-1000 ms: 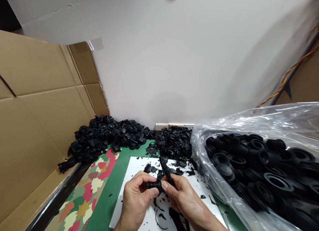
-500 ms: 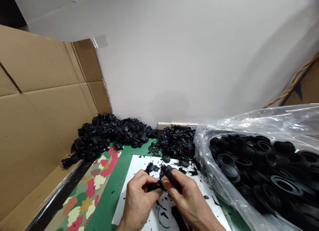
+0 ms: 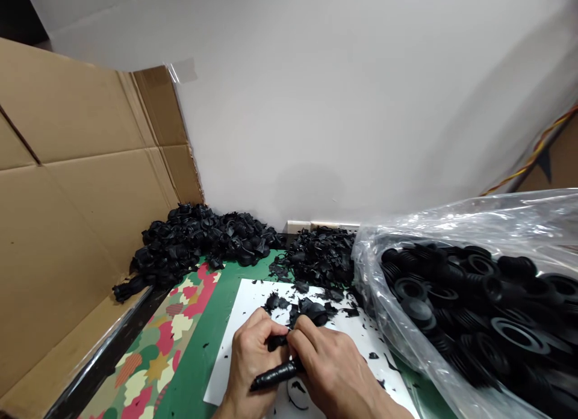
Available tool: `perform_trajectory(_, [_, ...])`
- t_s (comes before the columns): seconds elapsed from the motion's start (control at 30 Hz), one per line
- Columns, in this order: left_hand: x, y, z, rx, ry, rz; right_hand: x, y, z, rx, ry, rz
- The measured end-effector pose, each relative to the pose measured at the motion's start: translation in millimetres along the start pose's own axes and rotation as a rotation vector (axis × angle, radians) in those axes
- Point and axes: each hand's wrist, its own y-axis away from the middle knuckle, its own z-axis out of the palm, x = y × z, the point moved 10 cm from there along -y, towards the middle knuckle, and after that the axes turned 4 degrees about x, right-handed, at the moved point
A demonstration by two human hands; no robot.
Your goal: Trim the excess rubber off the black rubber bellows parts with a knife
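My left hand point(image 3: 253, 356) is closed on a small black rubber piece point(image 3: 277, 342), mostly covered by the fingers. My right hand point(image 3: 332, 365) meets it fingertip to fingertip and grips a black rod-shaped tool point(image 3: 273, 375) that looks wrapped in tape. One end of the tool sticks out to the lower left, in front of my left hand; its other end is hidden in the right fingers. Both hands are over a white board point(image 3: 223, 359) strewn with black rubber scraps point(image 3: 311, 310). A thin curled black strip point(image 3: 295, 401) lies below the hands.
A heap of black ribbed rubber pieces point(image 3: 203, 244) lies back left beside a cardboard wall point(image 3: 81, 214). Loose black shavings point(image 3: 323, 253) are piled behind the board. At right, a clear plastic bag point(image 3: 374, 292) holds many black rubber bellows point(image 3: 519, 335). A patterned strip point(image 3: 158, 365) lies left.
The right hand has turned over, so the tool's long end now points lower left instead of up and away. Both hands stay together over the board.
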Motion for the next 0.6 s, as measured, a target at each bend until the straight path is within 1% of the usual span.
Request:
perform_trajectory(0.1, [7.2,0.8,-1.5,0.004,-0.005,0.047,-1.5,0.0,0.3,0.025,0.052,0.015])
perform_trajectory(0.2, [14.7,2.2,-2.8,0.009,0.027,0.107,11.7,3.8,0.7,0.051,0.004,0.125])
perform_trajectory(0.3, [14.1,2.0,-5.9,0.045,0.090,0.119,45.2,11.0,-2.6,0.104,-0.166,0.356])
perform_trajectory(0.37, [7.9,0.4,-8.4,0.078,0.159,0.076,74.7,20.4,-3.5,0.141,-0.283,0.577])
perform_trajectory(0.43, [1.7,-1.4,-8.8,0.090,0.238,0.027,99.7,33.7,1.8,0.134,-0.397,0.812])
perform_trajectory(0.5, [-2.3,-3.2,-9.0,0.093,0.303,-0.009,113.8,47.2,10.7,0.108,-0.519,1.006])
perform_trajectory(0.53, [-3.6,-4.0,-9.3,0.096,0.327,-0.022,116.6,51.8,15.0,0.102,-0.585,1.067])
perform_trajectory(0.6, [-4.8,-5.4,-9.9,0.099,0.365,-0.037,117.0,56.7,22.4,0.101,-0.715,1.130])
